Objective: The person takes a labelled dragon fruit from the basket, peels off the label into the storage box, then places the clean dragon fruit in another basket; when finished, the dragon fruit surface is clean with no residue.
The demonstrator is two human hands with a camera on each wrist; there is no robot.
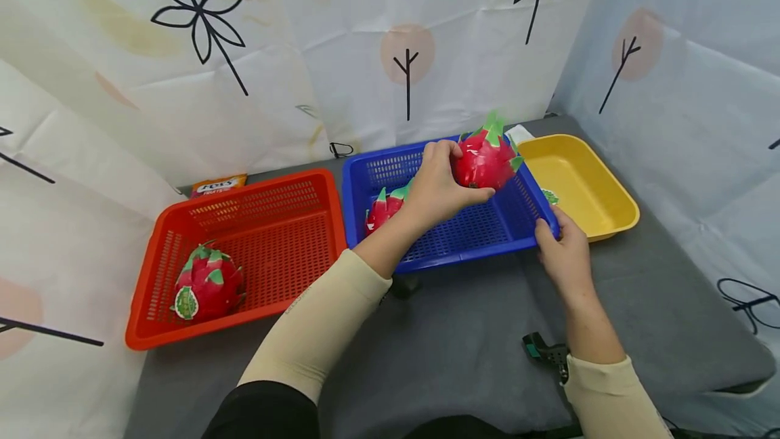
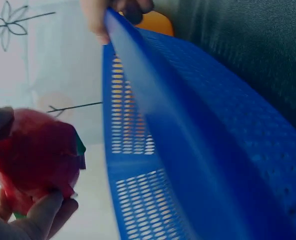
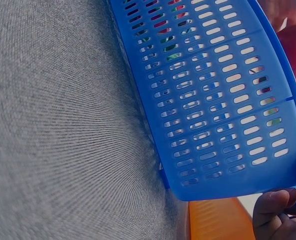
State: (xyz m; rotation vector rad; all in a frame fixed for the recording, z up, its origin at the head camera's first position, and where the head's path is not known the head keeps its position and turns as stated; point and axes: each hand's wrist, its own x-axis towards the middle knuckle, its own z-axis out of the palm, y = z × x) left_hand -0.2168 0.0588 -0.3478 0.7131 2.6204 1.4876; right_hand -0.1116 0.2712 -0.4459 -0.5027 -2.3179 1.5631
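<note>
My left hand [image 1: 443, 180] grips a red dragon fruit [image 1: 485, 160] with green leaf tips, held above the right part of the blue basket [image 1: 466, 257]. In the left wrist view, fingers and thumb wrap the dragon fruit [image 2: 35, 157] from both sides. My right hand [image 1: 563, 249] pinches the blue basket's front right corner, thumb over the rim; the right wrist view has that hand [image 3: 277, 212] at the corner too. A second dragon fruit [image 1: 382, 211] lies at the left inside the blue basket, partly hidden by my left arm.
The red-orange basket [image 1: 332, 222] on the left holds a dragon fruit [image 1: 210, 283] with a green round sticker. A yellow tub [image 1: 600, 188] stands to the right, close against the blue basket. Behind the red-orange basket lies an orange snack packet [image 1: 218, 185]. Grey cloth [image 1: 463, 330] covers the table.
</note>
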